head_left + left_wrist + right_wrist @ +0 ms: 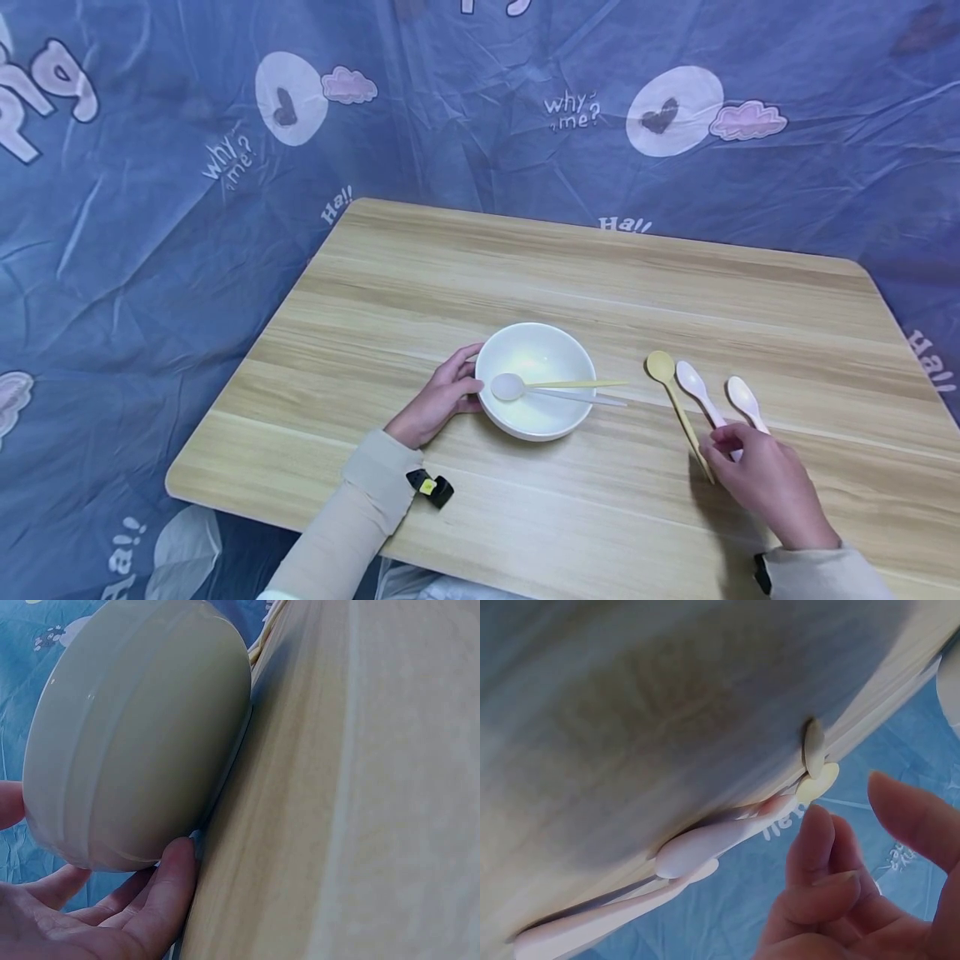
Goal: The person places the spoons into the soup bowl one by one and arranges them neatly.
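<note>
A white bowl (532, 423) sits mid-table, and my left hand (444, 396) holds its left side, thumb at the rim and fingers along the outer wall. In the bowl lies a white spoon (508, 387); a yellow handle (577, 384) and a pale handle stick out over the right rim. To the right, a yellow spoon (661, 367) and two pinkish-white spoons (690, 379) lie side by side on the table. Over their handle ends hovers my right hand (761, 479), partly hiding them. In the right wrist view its thumb (911, 814) and fingers are apart, holding nothing.
All of this lies on a wood-grain table (420, 275) with rounded corners. Blue printed cloth (480, 125) hangs behind it and along its left side. The table's near edge runs beneath both forearms.
</note>
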